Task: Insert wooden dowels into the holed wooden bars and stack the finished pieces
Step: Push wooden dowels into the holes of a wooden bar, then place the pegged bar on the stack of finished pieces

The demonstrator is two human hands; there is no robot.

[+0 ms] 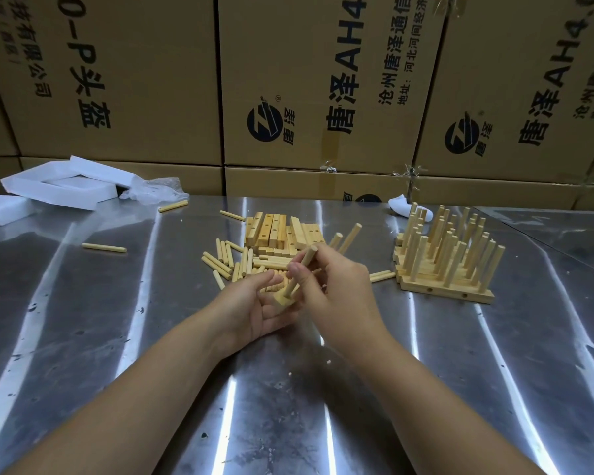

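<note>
My left hand (254,306) cradles the near end of a holed wooden bar (282,299) just above the table. My right hand (336,289) pinches a wooden dowel (302,269) that stands tilted with its lower end in the bar. Two more dowels (348,238) stick up from the same bar behind my right hand. Beyond my hands lie a pile of loose dowels (234,262) and a heap of holed bars (278,233). The stack of finished pieces (446,262), bars with upright dowels, stands at the right.
Everything rests on a shiny metal table (117,320). Stray dowels (104,247) lie at the left and back. White foam pieces (59,188) and crumpled plastic wrap (155,190) sit at the back left. Printed cardboard boxes (323,80) form a wall behind.
</note>
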